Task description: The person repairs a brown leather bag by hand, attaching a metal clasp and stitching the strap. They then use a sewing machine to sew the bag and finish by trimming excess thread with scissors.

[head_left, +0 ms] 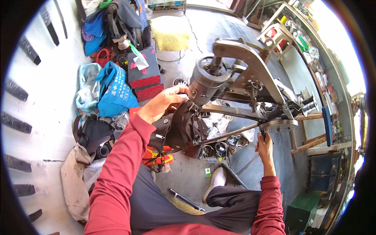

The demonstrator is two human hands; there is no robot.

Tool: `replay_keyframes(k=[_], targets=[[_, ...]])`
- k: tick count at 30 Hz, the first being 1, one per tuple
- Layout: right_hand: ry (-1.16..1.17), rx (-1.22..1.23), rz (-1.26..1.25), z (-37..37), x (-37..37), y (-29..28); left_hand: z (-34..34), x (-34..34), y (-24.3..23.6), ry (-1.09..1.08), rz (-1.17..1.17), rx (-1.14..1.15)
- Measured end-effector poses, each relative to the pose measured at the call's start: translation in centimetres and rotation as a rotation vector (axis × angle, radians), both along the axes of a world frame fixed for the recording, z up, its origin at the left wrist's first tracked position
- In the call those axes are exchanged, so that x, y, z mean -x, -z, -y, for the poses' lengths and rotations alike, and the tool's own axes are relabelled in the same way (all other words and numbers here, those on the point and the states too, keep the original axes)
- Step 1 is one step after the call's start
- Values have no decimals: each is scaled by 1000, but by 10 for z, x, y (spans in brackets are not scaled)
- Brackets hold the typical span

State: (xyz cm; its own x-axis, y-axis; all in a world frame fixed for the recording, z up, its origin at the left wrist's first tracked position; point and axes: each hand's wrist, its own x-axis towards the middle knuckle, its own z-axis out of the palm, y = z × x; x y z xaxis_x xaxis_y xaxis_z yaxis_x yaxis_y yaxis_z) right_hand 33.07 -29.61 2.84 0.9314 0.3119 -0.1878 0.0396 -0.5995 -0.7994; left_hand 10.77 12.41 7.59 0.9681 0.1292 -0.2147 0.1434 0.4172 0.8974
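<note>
In front of me stands a hand-cranked sewing machine [250, 74] of worn metal, with a round head [207, 80] at its left end. My left hand [170, 101] is beside that head, its thumb and fingers pinched close to the metal; what they hold, if anything, is too small to make out. A thin thread runs to the right from near there. Below the head hangs a dark brown bag [182, 127] with a zip and a metal snap. At the right, my right hand [265, 148] is closed round the black handle [263, 135] under the machine's wheel [279, 124].
Blue bags [115, 90] and dark boxes [144, 70] with red sides stand on the left. Tins [213, 150] of small parts sit below the machine. A black rod [187, 199] lies between my legs. A thread spool [309, 105] and wooden stool legs [311, 144] are at the right.
</note>
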Motion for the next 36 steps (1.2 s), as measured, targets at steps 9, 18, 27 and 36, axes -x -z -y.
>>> replay_keyframes(k=[9,18,27,36], targets=[[0,-44,17,-1,2,-2,0,14,24,78,30,-180],[5,-1,22,0,-1,-1,18,15,16,-154,109,58],[-66,-134,-40,-16,17,-31,19,5,20,-274,69,-83],[59,-241,499,13,-9,-103,16,7,20,-213,160,-5]])
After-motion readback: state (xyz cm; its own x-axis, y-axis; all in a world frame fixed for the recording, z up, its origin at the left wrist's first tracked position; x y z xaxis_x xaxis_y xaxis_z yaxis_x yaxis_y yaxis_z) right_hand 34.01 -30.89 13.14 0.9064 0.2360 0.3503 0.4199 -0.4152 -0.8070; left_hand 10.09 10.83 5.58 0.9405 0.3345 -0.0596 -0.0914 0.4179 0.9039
